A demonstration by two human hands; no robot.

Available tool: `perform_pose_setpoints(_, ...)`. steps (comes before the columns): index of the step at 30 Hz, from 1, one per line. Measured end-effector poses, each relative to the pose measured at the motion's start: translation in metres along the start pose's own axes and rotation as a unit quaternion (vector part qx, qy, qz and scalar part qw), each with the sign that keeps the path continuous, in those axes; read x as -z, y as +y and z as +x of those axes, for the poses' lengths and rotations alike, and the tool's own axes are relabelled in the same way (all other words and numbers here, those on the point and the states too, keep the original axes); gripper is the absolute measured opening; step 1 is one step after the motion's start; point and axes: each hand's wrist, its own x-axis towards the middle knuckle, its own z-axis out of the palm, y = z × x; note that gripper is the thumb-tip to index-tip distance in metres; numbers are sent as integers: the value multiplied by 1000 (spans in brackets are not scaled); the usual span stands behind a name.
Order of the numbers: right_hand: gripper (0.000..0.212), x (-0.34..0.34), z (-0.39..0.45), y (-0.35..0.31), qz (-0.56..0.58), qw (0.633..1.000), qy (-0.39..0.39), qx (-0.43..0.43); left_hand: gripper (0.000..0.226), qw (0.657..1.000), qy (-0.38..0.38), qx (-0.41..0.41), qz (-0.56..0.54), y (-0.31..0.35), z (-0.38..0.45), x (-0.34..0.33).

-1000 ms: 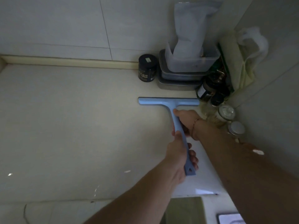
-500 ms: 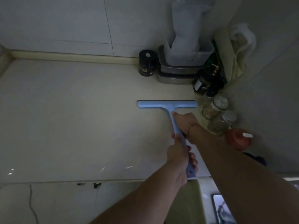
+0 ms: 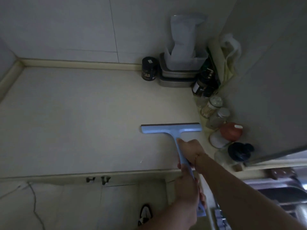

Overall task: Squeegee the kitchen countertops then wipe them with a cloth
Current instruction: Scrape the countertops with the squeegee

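Presently both my hands are clenched around the squeegee [image 3: 172, 130] handle. My left hand [image 3: 188, 196] wraps the near end of the flat, pale-blue plastic shaft, just past the near edge of the countertop [image 3: 83, 117]. My right hand [image 3: 191, 150] grips farther up, close to where the shaft flares into the T-shaped head. The head lies crosswise on the counter, its dark rubber blade along the far side, touching the surface.

The countertop is a smooth, cream-coloured slab with a raised rounded lip along the far and left walls. Its finish is matte with faint glints near the front edge.

Right of the blade stands a row of jars: a glass jar with wooden sticks [image 3: 211, 107], a metal-capped jar [image 3: 219, 117], a red-lidded jar [image 3: 230, 131] and a black-lidded container [image 3: 239, 151].

In the far right corner sit stacked metal tins [image 3: 176, 77], a clear plastic tub holding a pale pouch [image 3: 184, 39], and a short black cylindrical jar [image 3: 149, 68] just left of the tins. The walls are glossy white tile [image 3: 66, 25].
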Motion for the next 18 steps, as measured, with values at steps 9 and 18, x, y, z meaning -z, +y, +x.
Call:
perform_pose_setpoints(9, 86, -2, -45, 17, -5, 1000, 12, -1, 54, 996, 53, -22, 68, -35, 0, 16)
perform_pose_setpoints(18, 71, 0, -71, 31, -10, 1000, 14, -8, 70, 999, 43, 8, 24, -52, -20, 19)
